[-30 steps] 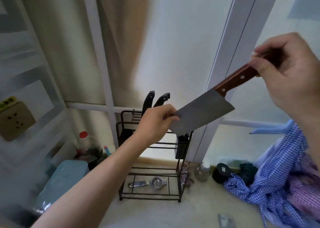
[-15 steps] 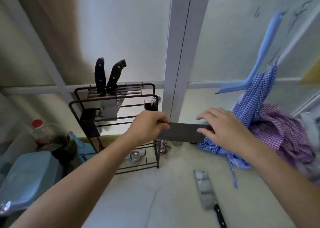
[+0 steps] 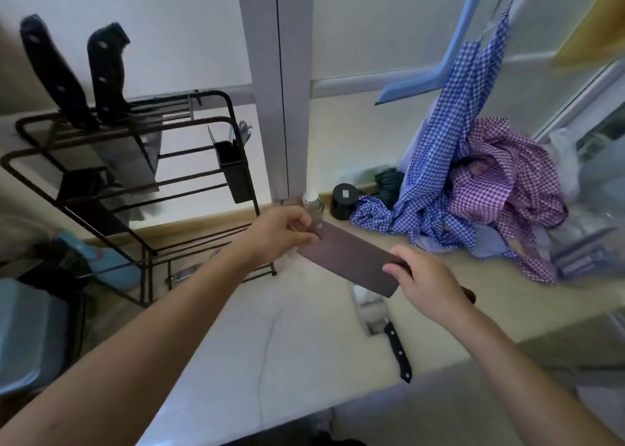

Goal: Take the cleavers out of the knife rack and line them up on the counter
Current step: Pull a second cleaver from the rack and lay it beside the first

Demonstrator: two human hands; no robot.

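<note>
With the left hand (image 3: 282, 234) pinching the dark cleaver (image 3: 348, 259) by its far blade end and the right hand (image 3: 426, 281) clamped at its handle end, it may clip the cleaver (image 3: 375, 313) lying on the surface (image 3: 270, 361) just beneath, or cut the pinching fingers.

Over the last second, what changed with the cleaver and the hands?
The held cleaver came down from raised and tilted in front of the window to low over the counter, above the cleaver already lying there. The left hand kept pinching the blade's far end; the right hand stayed at the handle end. Two black-handled knives remain in the rack.
</note>
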